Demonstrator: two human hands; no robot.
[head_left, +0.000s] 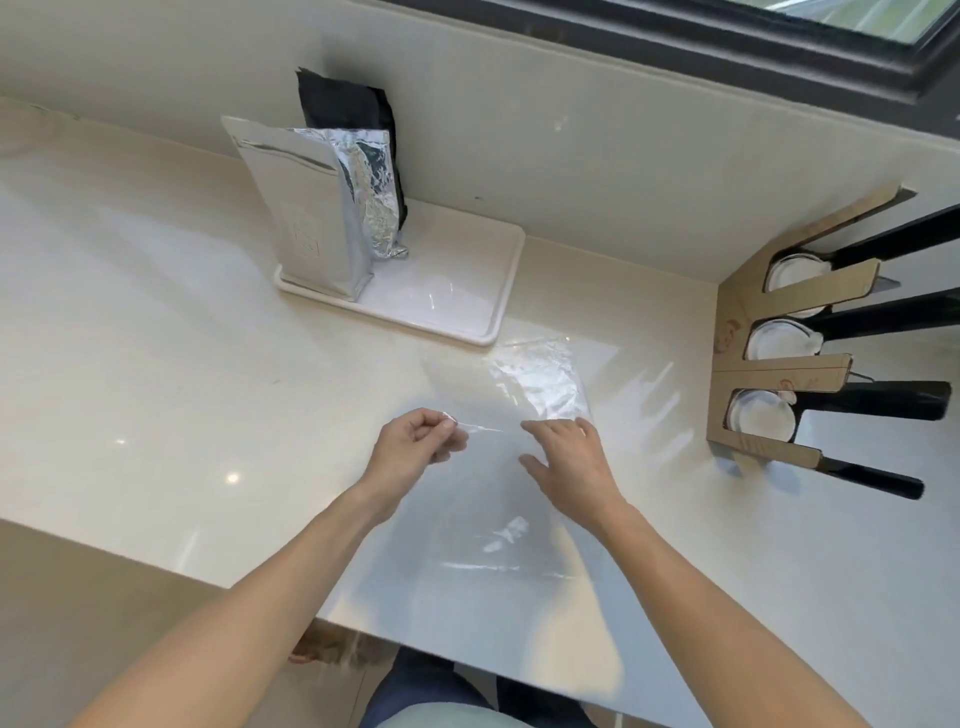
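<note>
A clear plastic bag (488, 525) lies flat on the pale countertop (156, 322) in front of me. My left hand (415, 441) pinches the bag's top edge between thumb and fingertips and lifts it slightly. My right hand (566, 457) rests on the bag with fingers spread and fairly straight, touching its upper right part. A second clear bag (540, 379), crinkled and shiny, lies just beyond my right hand.
A white tray (467, 306) stands at the back against the wall, bearing a silver pouch (306, 208), a crumpled foil bag (371, 197) and a black pouch (348, 109). A cardboard cup dispenser (795, 374) with black sleeves stands at the right. The counter edge runs near my body.
</note>
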